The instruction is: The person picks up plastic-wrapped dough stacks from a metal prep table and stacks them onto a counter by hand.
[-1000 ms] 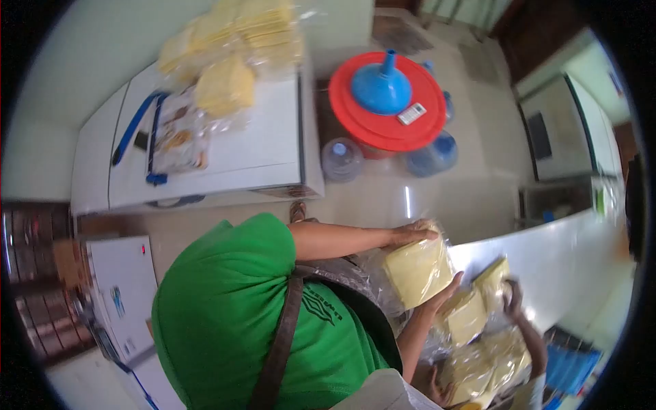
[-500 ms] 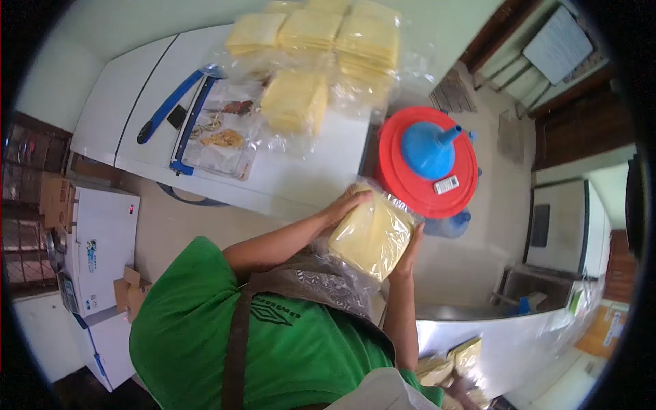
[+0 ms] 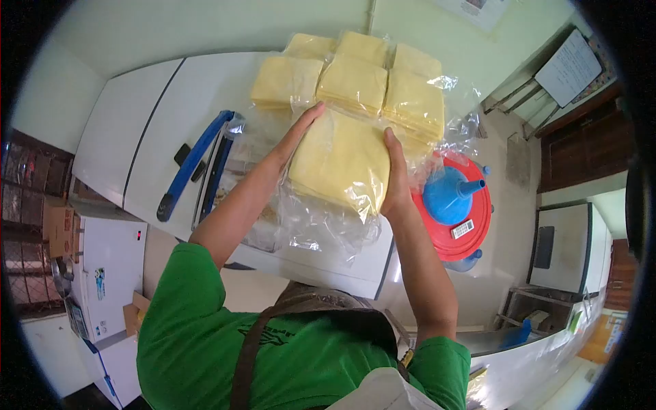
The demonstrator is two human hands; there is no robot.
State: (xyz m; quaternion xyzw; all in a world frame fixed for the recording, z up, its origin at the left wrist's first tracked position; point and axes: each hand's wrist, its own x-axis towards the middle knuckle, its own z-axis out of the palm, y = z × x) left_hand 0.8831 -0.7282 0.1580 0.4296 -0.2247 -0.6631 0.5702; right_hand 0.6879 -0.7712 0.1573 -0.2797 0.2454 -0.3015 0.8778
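Observation:
Between my two hands is a pack of yellow square sheets (image 3: 338, 160) in a clear plastic bag. My left hand (image 3: 305, 124) grips its left side, thumb along the upper edge. My right hand (image 3: 395, 179) presses against the right side, thumb pointing up. Loose plastic from the bag hangs at the near edge. Just beyond it, more bagged yellow stacks (image 3: 352, 82) stand in rows on the white table (image 3: 321, 263). The held pack partly covers the one behind it, so I cannot tell whether it rests on the table.
Left on the table lies a tool with a long blue lever (image 3: 198, 164), beside a small black object (image 3: 190, 160). At the right, a blue funnel (image 3: 447, 198) sits on a red round lid (image 3: 471, 246). White chest freezers (image 3: 113, 273) stand at the far left.
Both hands have carried the bagged pack forward from near my body, over the table, up against the other stacks. My arms are stretched further out.

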